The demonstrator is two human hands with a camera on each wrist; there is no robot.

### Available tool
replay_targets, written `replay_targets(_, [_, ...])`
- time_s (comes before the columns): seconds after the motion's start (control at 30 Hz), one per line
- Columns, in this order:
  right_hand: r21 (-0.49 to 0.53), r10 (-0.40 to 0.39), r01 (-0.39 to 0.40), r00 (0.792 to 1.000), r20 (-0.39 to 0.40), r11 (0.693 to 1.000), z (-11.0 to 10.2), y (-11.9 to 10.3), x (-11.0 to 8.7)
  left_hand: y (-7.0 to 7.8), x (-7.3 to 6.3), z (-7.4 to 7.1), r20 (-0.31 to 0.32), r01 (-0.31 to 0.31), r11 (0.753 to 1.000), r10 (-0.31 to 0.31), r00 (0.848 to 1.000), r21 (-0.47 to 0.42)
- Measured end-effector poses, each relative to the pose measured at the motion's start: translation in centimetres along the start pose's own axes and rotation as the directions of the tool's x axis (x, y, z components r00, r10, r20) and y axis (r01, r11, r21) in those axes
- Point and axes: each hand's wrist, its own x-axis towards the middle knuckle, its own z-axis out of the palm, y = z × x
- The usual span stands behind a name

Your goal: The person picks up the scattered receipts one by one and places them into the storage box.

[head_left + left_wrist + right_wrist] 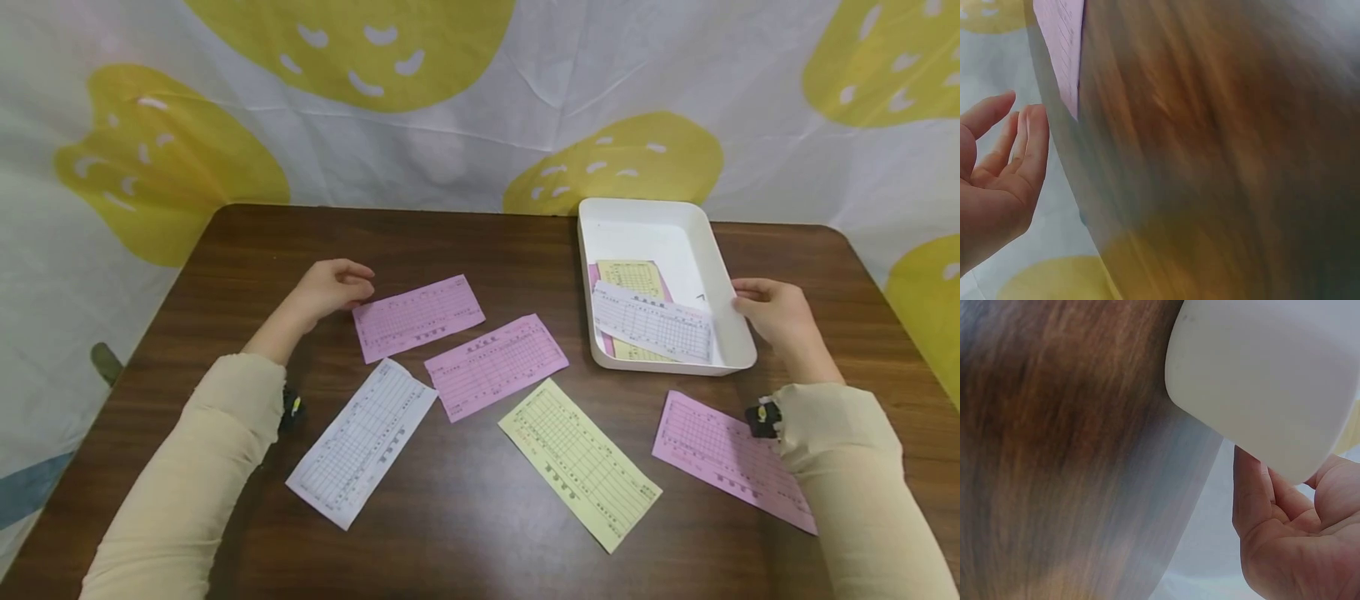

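My left hand hovers at the left end of a pink slip, fingers loosely bent and holding nothing; the left wrist view shows a gap between the fingertips and a pink slip. The right hand touches the right side of a white tray, its fingers against the outer wall. In the right wrist view the tray's end wall partly hides those fingertips. Inside the tray lie overlapping slips: a white slip on top, yellow and pink ones beneath.
Across the brown table lie another pink slip, a white slip and a yellow slip. A further pink slip is partly under the right forearm. A patterned cloth hangs behind the table.
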Motion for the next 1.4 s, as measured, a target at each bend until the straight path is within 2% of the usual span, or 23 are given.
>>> replay_targets(0.17, [0.011, 0.011, -0.011, 1.0, 0.015, 1.0, 0.0, 0.0, 0.0, -0.8, -0.3, -0.5, 0.013, 0.011, 1.0, -0.012, 1.0, 0.02])
replay_targets(0.4, [0.025, 0.014, -0.014, 1.0, 0.023, 1.0, 0.0, 0.0, -0.1, -1.1, -0.7, -0.4, 0.038, -0.013, 0.991, 0.008, 0.999, 0.13])
replay_targets(0.7, [0.045, 0.024, -0.025, 0.999, 0.025, 0.999, 0.2, 1.1, 0.8, -1.3, -0.3, -0.1, 0.034, -0.054, 0.958, 0.047, 0.998, 0.283])
replay_targets(0.83, [0.033, 0.019, -0.02, 0.999, 0.026, 0.999, 0.1, 0.1, 0.0, -1.3, -0.2, -0.1, 0.028, -0.047, 0.938, 0.04, 0.999, 0.342])
replay_targets(0.97, [0.027, 0.033, -0.034, 0.999, 0.035, 0.999, 0.0, -0.2, -0.4, -1.3, -0.2, 0.0, 0.013, -0.06, 0.917, 0.059, 0.998, 0.396])
replay_targets(1.17, [0.037, 0.05, -0.052, 0.998, 0.044, 0.998, 0.0, 0.4, 0.2, -1.1, -0.4, 0.1, 0.009, -0.082, 0.9, 0.087, 0.996, 0.429])
replay_targets(1.4, [0.035, 0.059, -0.059, 0.998, 0.022, 0.998, 0.2, 1.3, 0.9, -0.9, -0.4, 0.1, 0.014, -0.056, 0.898, 0.055, 0.998, 0.436])
